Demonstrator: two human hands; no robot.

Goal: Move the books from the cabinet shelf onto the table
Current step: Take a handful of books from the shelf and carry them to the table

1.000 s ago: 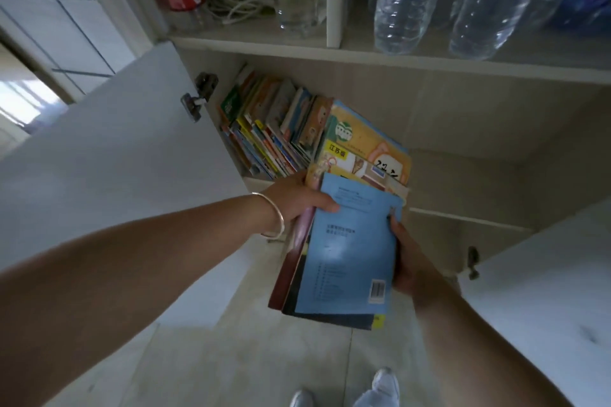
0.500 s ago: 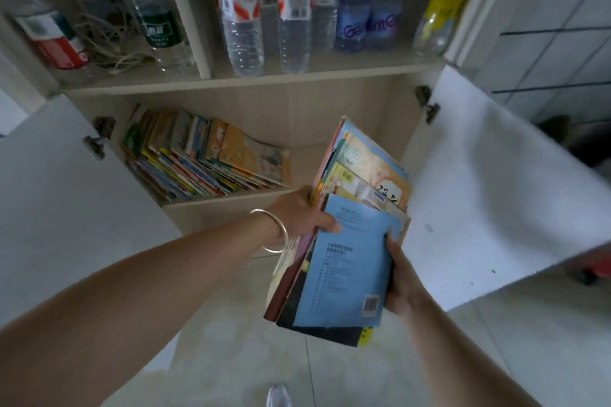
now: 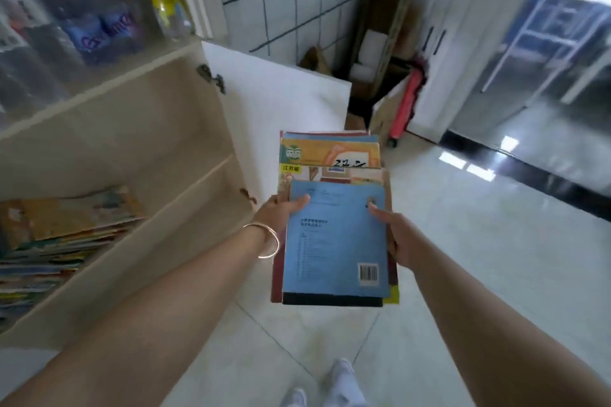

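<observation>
Left hand (image 3: 285,208) and right hand (image 3: 395,235) grip opposite edges of book stack (image 3: 334,228) at frame centre, clear of cabinet (image 3: 139,129).

The fingers of the left hand (image 3: 287,208) and right hand (image 3: 393,235) lie hidden under the stack of books (image 3: 334,225); only the thumbs show on the blue cover (image 3: 335,241), whose print is too small to read. The shelf books (image 3: 62,235) are cut off by the left edge. The bottles (image 3: 99,30) above are blurred.
</observation>
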